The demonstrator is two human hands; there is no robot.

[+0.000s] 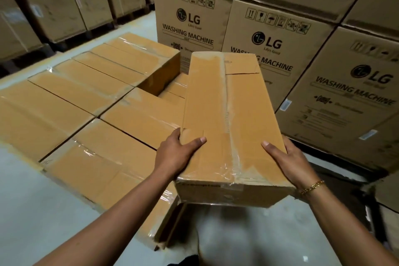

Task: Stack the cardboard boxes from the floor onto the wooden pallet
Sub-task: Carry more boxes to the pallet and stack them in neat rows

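While both hands grip a plain box (pixel 228 119), cartons (pixel 265 50) read "LG WASHING MACHINE".

Box (pixel 228 114) right of stack (pixel 86 97), perhaps above

The floor (pixel 32 211) is smooth pale grey concrete with a dull sheen. Tall brown washing-machine cartons (pixel 259 34), printed in black with a logo, handling symbols and WASHING MACHINE, stand tight side by side along the right and rear, with another tier on top of them. Across a narrow strip of floor, more large cartons (pixel 54 0), blurred, line the upper left on dark bases (pixel 64 44). The light is even and rather dim.
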